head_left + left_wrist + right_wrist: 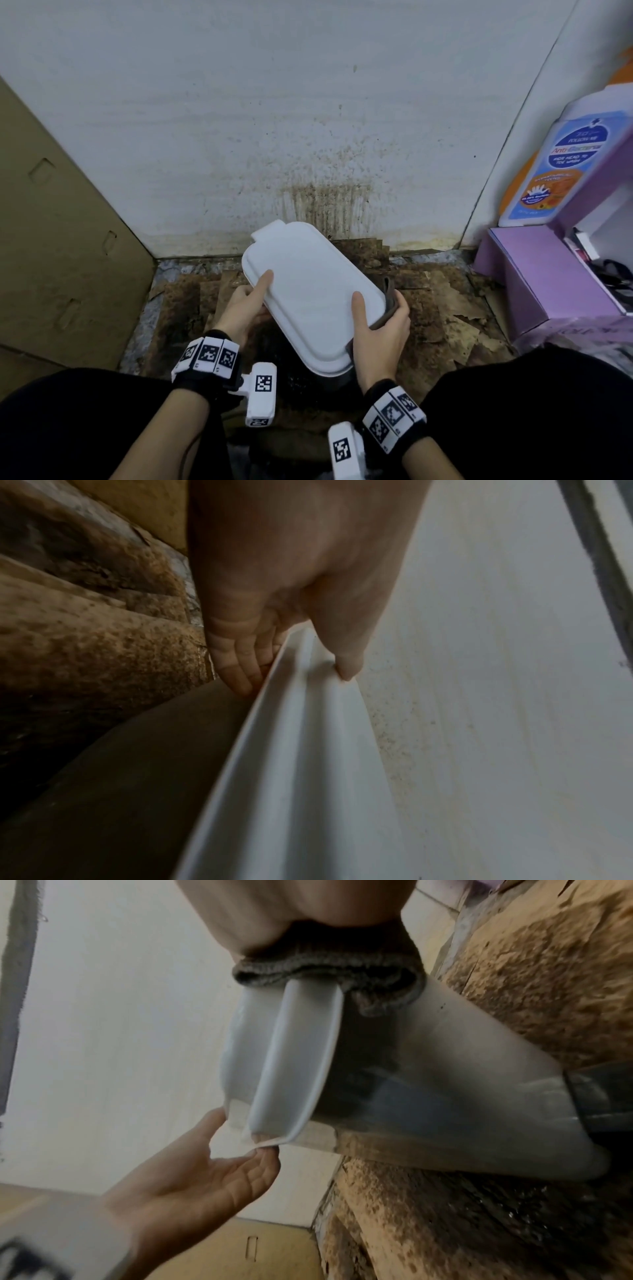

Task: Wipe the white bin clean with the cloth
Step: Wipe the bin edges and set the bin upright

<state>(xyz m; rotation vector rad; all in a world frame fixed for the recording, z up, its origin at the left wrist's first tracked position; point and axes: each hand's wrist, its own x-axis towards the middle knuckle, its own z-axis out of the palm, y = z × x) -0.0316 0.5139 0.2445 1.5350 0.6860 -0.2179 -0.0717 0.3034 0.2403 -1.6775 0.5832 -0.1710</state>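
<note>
The white bin [308, 291] with its lid on is tilted above the floor, held between both hands. My left hand [255, 298] pinches the lid's left rim, thumb on top and fingers under the edge; the left wrist view shows this grip [274, 653] on the rim [298, 750]. My right hand [380, 322] grips a dark grey-brown cloth [390, 301] against the bin's right edge, thumb on the lid. In the right wrist view the cloth [325, 969] is bunched over the lid's rim [291, 1056] above the bin's body [445, 1096]. The left hand [205, 1172] holds the far rim.
A cardboard box [51, 240] leans at the left. The wall [325, 154] behind is stained brown low down. Dirty, torn cardboard [438, 308] covers the floor. A purple box [534, 281] and a labelled bottle [548, 164] stand at the right. My knees frame the bottom.
</note>
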